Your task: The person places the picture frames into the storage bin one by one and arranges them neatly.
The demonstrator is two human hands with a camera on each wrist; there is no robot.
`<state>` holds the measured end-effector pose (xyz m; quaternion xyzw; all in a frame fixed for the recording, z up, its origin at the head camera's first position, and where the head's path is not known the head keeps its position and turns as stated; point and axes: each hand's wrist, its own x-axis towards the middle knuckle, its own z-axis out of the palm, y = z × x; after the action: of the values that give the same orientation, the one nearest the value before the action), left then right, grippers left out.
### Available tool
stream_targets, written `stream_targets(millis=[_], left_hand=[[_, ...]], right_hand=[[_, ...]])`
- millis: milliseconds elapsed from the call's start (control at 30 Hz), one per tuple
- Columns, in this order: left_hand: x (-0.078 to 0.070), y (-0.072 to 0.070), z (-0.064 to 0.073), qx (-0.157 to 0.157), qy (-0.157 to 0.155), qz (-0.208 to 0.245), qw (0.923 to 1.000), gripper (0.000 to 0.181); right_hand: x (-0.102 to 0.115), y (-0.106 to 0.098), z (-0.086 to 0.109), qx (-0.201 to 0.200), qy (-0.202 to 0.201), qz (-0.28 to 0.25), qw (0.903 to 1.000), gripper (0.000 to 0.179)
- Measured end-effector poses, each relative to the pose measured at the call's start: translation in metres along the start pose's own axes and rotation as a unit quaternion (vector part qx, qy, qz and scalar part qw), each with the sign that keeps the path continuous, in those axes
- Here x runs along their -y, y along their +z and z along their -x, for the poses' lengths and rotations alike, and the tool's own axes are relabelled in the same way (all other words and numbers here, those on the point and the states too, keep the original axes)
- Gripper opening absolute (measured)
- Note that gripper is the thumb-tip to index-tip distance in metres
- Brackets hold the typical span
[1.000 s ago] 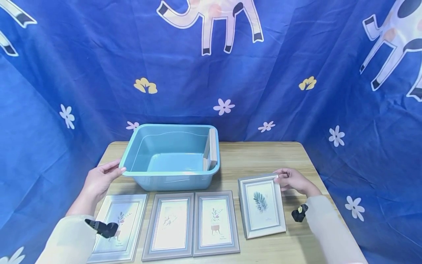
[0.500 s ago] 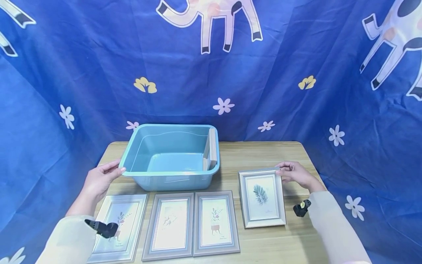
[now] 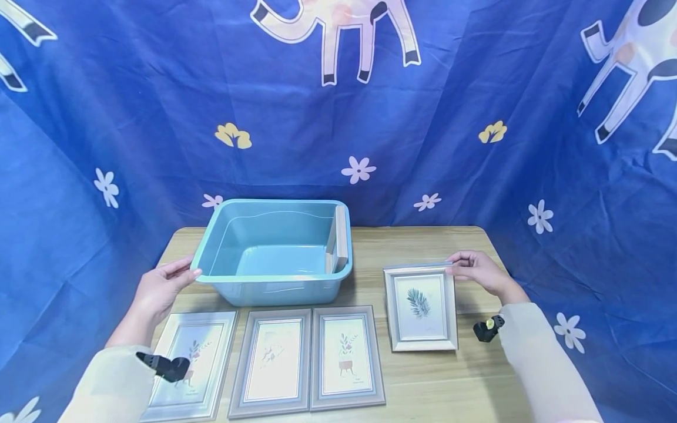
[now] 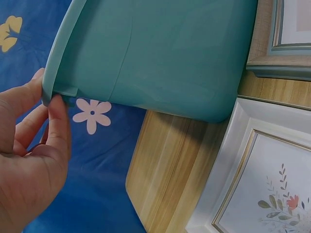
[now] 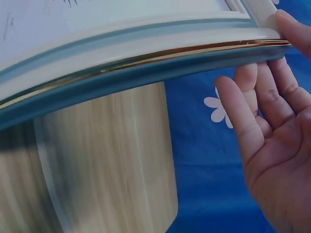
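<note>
My left hand (image 3: 163, 294) pinches the front left corner of the rim of a blue plastic basin (image 3: 280, 289), thumb on one side and fingers beneath in the left wrist view. At the right, my right hand (image 3: 483, 274) grips a picture frame (image 3: 420, 305) by its upper right corner. This frame has a white and blue-grey border and a green leaf print, and it is tilted up to face the head camera. In the right wrist view the thumb lies over the frame's corner (image 5: 272, 34), with fingers behind it.
Inside the basin, a frame (image 3: 342, 235) stands on edge against the right wall. Three picture frames lie flat before the basin: a white one (image 3: 227, 335) at left, partly under the left sleeve, and two grey ones (image 3: 304, 364) (image 3: 376, 376) side by side. A blue curtain (image 3: 412, 141) surrounds the wooden table (image 3: 418, 247).
The right hand has raised the leaf-print frame and moved it away from the front edge, turning it a little more upright. My left hand and the basin have stayed put.
</note>
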<state>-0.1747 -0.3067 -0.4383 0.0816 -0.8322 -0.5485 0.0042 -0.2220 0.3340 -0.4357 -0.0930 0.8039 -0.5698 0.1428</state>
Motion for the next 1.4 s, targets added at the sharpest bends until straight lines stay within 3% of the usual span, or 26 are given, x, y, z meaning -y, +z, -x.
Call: stream_targets(millis=[200,500,700,1100,1400], left_hand=[[0.001,0.0,-0.001,0.0,0.0,-0.001,1.0,0.066],[0.002,0.0,0.0,-0.004,0.006,-0.003,1.0,0.066],[0.004,0.001,-0.001,-0.001,-0.001,-0.005,1.0,0.067],[0.001,0.001,0.0,0.0,0.004,-0.002,1.0,0.067],[-0.001,0.001,0.0,-0.002,0.0,-0.007,1.0,0.064]], right_hand=[[0.01,0.003,0.002,-0.005,-0.02,-0.012,0.9997,0.03],[0.018,0.003,0.002,-0.02,-0.084,-0.012,0.9962,0.022],[0.022,0.003,0.002,-0.068,-0.121,0.005,0.9904,0.027],[0.056,0.019,0.005,-0.181,-0.166,-0.028,0.9689,0.018],[0.089,0.036,0.006,-0.257,-0.216,-0.067,0.9394,0.014]])
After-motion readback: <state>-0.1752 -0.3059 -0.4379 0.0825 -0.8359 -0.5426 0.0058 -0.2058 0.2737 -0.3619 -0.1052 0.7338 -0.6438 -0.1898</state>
